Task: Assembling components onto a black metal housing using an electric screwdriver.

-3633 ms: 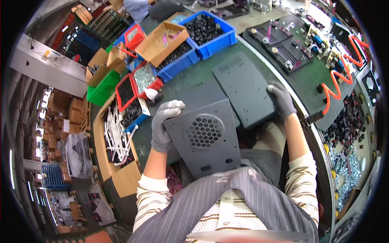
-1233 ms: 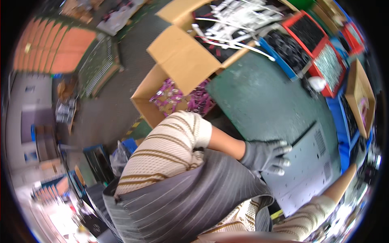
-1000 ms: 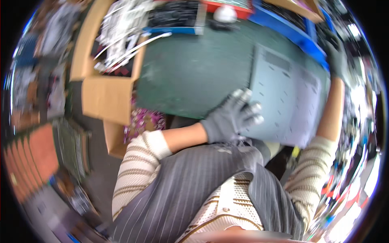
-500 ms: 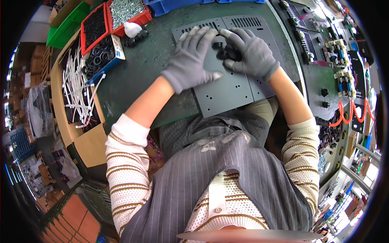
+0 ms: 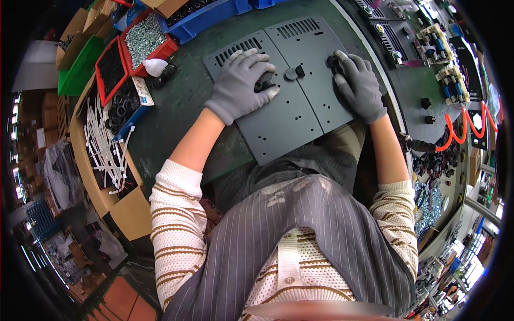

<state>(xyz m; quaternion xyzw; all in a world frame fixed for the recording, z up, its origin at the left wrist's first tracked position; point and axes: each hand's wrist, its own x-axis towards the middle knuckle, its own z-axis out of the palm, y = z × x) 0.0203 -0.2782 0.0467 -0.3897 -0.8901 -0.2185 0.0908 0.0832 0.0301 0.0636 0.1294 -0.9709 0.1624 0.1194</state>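
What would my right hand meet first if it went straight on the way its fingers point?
Beyond the small black part at your right hand, probably the right gray panel near its slots; nothing stands between, though the hand's height is unclear.

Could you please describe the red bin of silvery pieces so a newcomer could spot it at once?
Find the green tabletop, then look beyond the gloved left hand, further left. The red bin stands there, left of a blue bin. Its silvery pieces set it apart from the red neighbour on its left, which holds black ones.
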